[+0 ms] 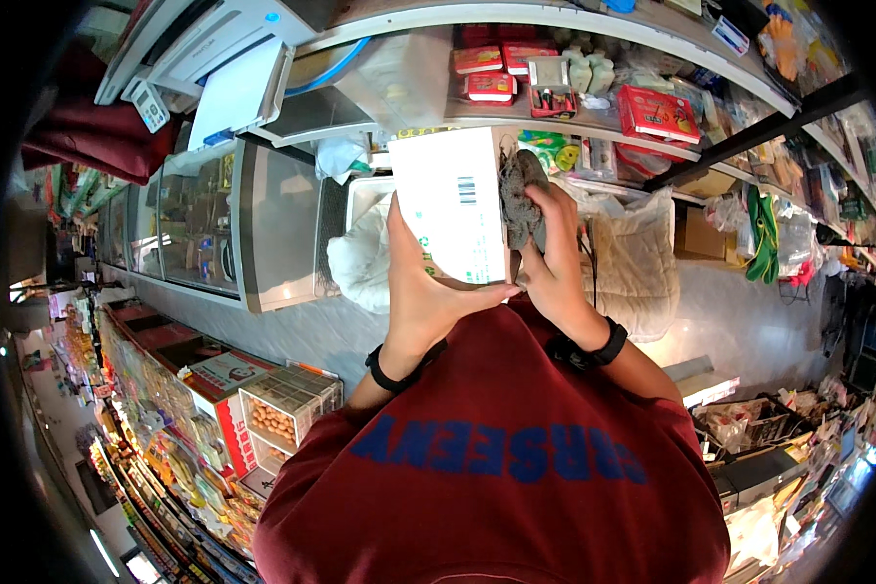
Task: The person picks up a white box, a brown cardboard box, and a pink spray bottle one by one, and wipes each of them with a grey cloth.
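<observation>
A white cardboard box [443, 190] with green print and a barcode is held up in front of my chest. My left hand [420, 302] is closed round its left side and near edge, thumb stretched along the near edge. Against the box's right side, my right hand [560, 263] grips a dark grey, fuzzy, crumpled bundle [519, 200] that looks like cloth. Its fingers curl over the bundle from the right. Whether the bundle comes out of the box or is only pressed to it, I cannot tell. Both wrists wear black bands.
Ahead runs a shelf [594, 129] with red boxes [657, 114]. A printer [219, 58] stands at far left, above a glass-fronted cabinet [197, 219]. Beyond my hands lie a white bag [360, 268] and a beige padded cloth [633, 273]. An egg crate [287, 414] stands lower left.
</observation>
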Motion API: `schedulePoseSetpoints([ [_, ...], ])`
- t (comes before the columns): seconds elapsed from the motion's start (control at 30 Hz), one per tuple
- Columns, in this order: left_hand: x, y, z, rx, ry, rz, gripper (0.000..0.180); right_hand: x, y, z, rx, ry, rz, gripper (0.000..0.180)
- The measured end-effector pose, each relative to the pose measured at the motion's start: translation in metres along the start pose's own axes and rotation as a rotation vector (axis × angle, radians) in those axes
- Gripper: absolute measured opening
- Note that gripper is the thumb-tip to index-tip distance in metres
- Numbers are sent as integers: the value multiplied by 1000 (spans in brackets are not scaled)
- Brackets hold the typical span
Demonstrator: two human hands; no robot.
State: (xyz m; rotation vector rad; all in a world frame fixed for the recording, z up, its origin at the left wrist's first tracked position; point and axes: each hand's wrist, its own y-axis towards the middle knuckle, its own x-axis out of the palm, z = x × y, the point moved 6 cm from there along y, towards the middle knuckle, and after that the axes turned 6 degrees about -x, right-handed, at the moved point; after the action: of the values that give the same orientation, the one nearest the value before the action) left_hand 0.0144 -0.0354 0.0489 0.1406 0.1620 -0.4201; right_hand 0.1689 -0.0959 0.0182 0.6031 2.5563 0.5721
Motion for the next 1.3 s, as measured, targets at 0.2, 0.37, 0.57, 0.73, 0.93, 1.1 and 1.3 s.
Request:
schedulePoseSetpoints([
  [0.2,-9,1,12,-100,389,-10,121,12,-11,16,-11,57,-24,62],
  [0.37,-10,3,0,-162,327,-15,110,9,-10,5,-142,-17,-38,61],
  [0.57,-6,2,-27,-103,-185,-78,103,-12,30,30,2,-165,38,57],
  [0.73,1,0,-25,-182,-224,-71,100,-16,34,30,-3,-221,47,56],
  [0.93,-1,6,-44,-197,-448,-107,88,-9,18,-26,-303,-202,-263,57],
  [1.1,-15,7,-51,-348,-437,-86,82,-34,26,24,-5,-450,-88,54],
  [1.3,-11,13,-55,-322,-493,-89,82,0,-3,-35,-242,-334,-274,53],
])
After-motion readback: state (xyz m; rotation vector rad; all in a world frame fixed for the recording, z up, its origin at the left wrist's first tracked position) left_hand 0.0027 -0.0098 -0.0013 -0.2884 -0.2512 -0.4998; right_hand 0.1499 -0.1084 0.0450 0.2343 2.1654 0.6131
